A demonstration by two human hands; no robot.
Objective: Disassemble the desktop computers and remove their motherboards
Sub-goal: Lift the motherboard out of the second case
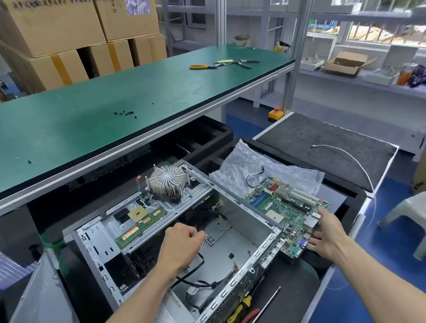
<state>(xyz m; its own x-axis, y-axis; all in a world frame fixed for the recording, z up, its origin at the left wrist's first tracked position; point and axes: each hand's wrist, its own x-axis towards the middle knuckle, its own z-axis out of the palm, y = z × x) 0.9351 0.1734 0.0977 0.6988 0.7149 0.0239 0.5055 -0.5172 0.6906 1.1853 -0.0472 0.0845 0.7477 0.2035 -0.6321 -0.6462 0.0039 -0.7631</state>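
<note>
1. Below, the opened computer case (182, 255) lies on its side on black foam, bare metal floor showing, loose black cables inside.
2. Just right of it, the green motherboard (285, 205), with blue slots and white connectors, rests partly on bubble wrap (250, 169).
3. Right hand (326, 235) grips the motherboard's near port edge.
4. Left hand (180, 242) is clenched inside the case, pinching a small metal part.

Bare metal case (221, 248) (matt), crinkly plastic wrap (238, 168).
</note>
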